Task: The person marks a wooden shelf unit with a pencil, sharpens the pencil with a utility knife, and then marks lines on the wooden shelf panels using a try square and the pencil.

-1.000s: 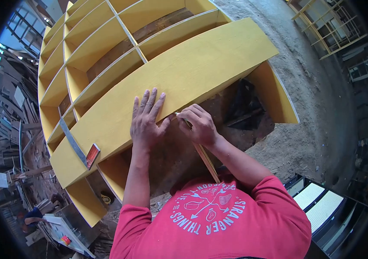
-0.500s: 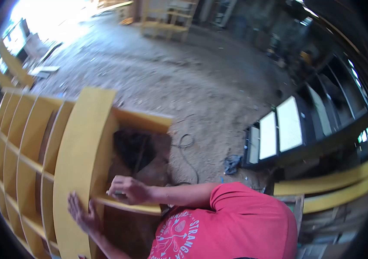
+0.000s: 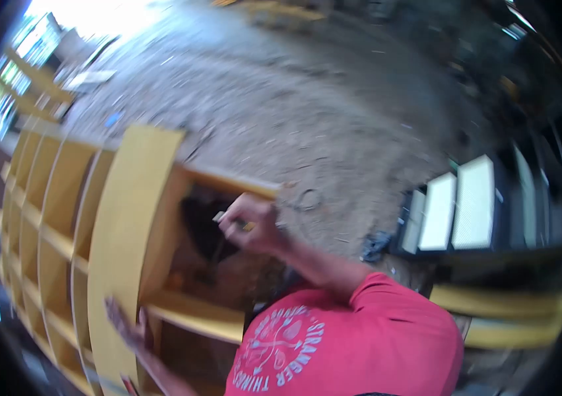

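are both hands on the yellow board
No, the left hand rests on the board, but the right hand is away from it.

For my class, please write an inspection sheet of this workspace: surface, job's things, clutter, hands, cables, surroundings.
Surface: broad yellow board along the shelf unit.
Job's things: small pale-tipped item, too blurred to identify.
Clutter: blue scrap and dark bundle on the floor.
Hands: left hand on the yellow board; right hand raised, pinching the pale-tipped item.
Cables: blurred loop on the floor, possibly cord.
Surroundings: white-panelled cabinet.
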Demonstrator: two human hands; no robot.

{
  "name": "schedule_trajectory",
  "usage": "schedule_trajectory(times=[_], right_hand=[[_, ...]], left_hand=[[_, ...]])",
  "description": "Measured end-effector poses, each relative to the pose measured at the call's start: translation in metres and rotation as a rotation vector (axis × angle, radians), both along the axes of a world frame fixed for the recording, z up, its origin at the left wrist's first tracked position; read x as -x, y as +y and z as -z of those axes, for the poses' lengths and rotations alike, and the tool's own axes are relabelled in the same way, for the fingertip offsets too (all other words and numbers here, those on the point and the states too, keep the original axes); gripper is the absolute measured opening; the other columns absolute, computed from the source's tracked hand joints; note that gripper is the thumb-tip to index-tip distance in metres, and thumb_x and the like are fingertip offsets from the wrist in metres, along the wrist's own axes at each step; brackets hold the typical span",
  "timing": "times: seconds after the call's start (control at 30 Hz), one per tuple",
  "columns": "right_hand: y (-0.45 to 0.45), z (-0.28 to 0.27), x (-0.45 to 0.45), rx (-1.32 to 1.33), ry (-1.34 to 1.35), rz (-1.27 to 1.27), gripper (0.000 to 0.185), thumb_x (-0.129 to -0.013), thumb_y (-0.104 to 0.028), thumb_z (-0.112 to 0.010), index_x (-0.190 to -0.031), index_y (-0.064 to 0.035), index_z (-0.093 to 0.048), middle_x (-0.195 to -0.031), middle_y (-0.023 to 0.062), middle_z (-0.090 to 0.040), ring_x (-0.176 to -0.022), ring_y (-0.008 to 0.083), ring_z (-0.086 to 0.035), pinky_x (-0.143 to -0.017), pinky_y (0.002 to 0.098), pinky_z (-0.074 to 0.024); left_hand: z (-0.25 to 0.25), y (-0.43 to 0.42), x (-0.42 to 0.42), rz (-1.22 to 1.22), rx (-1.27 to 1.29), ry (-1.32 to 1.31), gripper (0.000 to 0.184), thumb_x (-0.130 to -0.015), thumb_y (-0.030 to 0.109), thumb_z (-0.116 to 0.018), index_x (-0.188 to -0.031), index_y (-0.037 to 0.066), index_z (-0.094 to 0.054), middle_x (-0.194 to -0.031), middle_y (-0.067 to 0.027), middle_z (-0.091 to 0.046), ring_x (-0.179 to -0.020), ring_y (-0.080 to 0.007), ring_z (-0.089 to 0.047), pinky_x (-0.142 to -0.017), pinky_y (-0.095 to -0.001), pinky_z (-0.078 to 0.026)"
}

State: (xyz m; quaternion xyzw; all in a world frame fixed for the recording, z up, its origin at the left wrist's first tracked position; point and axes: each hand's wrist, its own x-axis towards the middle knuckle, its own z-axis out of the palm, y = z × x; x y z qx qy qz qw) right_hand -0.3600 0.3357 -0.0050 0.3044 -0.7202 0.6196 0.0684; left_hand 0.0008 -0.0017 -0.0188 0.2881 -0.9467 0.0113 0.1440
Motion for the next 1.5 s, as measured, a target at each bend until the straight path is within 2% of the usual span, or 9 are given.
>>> schedule_trajectory(times=[0.07,0.17,0.37,0.47,0.6,0.77,0.9,1.0,1.5], right_hand=[[-0.009,-0.002,0.045,0.001,0.03,-0.101,0.005,-0.091,-0.01,-0.082,-0.09,-0.0077,-0.078,-0.09,0.01,-0.078,-0.082,0.0248,-0.077,-0.074,0.0369,-0.0606],[-0.019,-0.011,0.107,-0.034,0.051,-0.192,0.011,-0.089,0.0,-0.081,-0.099,-0.0035,-0.076,-0.091,0.011,-0.076,-0.084,0.0213,-0.076,-0.079,0.0351,-0.0599],[-0.053,-0.012,0.182,-0.129,0.121,-0.351,0.013,-0.088,0.0,-0.08,-0.1,-0.0041,-0.077,-0.093,0.0117,-0.078,-0.085,0.023,-0.077,-0.079,0.036,-0.0602],[-0.075,-0.014,0.201,-0.098,0.163,-0.452,0.013,-0.087,-0.001,-0.08,-0.1,-0.0042,-0.078,-0.094,0.0117,-0.078,-0.085,0.0249,-0.077,-0.08,0.0364,-0.0603],[-0.107,-0.022,0.212,-0.076,0.253,-0.565,0.011,-0.086,-0.001,-0.08,-0.096,-0.004,-0.078,-0.095,0.0119,-0.079,-0.087,0.0266,-0.078,-0.081,0.0379,-0.0606],[-0.143,-0.022,0.215,-0.093,0.26,-0.707,0.008,-0.086,-0.002,-0.078,-0.094,-0.0035,-0.077,-0.095,0.0126,-0.078,-0.09,0.0287,-0.078,-0.083,0.0398,-0.0609],[-0.155,-0.014,0.222,-0.111,0.239,-0.756,0.008,-0.086,-0.002,-0.078,-0.093,-0.0037,-0.077,-0.095,0.0136,-0.078,-0.091,0.0311,-0.078,-0.083,0.0413,-0.0611],[-0.161,-0.007,0.231,-0.134,0.223,-0.79,0.009,-0.085,-0.002,-0.079,-0.093,-0.0041,-0.077,-0.095,0.0139,-0.078,-0.092,0.0315,-0.078,-0.084,0.0416,-0.0613],[-0.165,0.001,0.237,-0.221,0.375,-0.859,0.013,-0.08,0.001,-0.081,-0.091,-0.0044,-0.076,-0.095,0.0142,-0.078,-0.105,0.0358,-0.077,-0.094,0.045,-0.0614]], left_hand=[[-0.014,0.009,0.012,-0.045,-0.143,0.042,0.087,-0.096,0.046,-0.078,-0.165,0.004,-0.048,-0.173,-0.023,-0.042,-0.163,-0.0418,-0.035,-0.134,-0.056,-0.028],[-0.02,0.009,0.019,-0.118,-0.179,-0.007,0.091,-0.096,0.052,-0.075,-0.168,0.007,-0.043,-0.178,-0.0206,-0.035,-0.167,-0.0388,-0.029,-0.137,-0.0531,-0.019],[-0.01,0.031,0.06,-0.431,-0.181,-0.014,0.107,-0.09,0.065,-0.08,-0.17,0.007,-0.038,-0.177,-0.023,-0.035,-0.167,-0.039,-0.026,-0.136,-0.0607,-0.014],[-0.031,0.049,0.106,-0.606,-0.204,-0.109,0.114,-0.085,0.068,-0.084,-0.17,0.008,-0.038,-0.177,-0.0249,-0.034,-0.168,-0.0394,-0.025,-0.136,-0.0615,-0.013],[-0.051,0.067,0.199,-0.247,-0.197,0.026,0.115,-0.083,0.069,-0.085,-0.17,0.01,-0.04,-0.177,-0.0259,-0.034,-0.167,-0.0403,-0.027,-0.136,-0.0605,-0.014],[-0.044,0.07,0.309,0.089,-0.151,0.149,0.079,-0.096,0.053,-0.08,-0.16,0.012,-0.058,-0.168,-0.0196,-0.051,-0.159,-0.0387,-0.044,-0.134,-0.0555,-0.028],[-0.023,0.06,0.332,0.109,-0.129,0.148,0.054,-0.104,0.042,-0.073,-0.151,0.017,-0.068,-0.162,-0.0134,-0.06,-0.155,-0.035,-0.051,-0.133,-0.0543,-0.031],[-0.017,0.059,0.333,0.096,-0.133,0.174,0.051,-0.102,0.034,-0.077,-0.149,0.017,-0.071,-0.16,-0.0135,-0.062,-0.154,-0.0344,-0.052,-0.132,-0.0539,-0.034],[-0.019,0.055,0.334,0.073,-0.206,0.195,0.05,-0.1,0.032,-0.078,-0.147,0.018,-0.072,-0.16,-0.0098,-0.063,-0.153,-0.0323,-0.053,-0.133,-0.053,-0.034]])
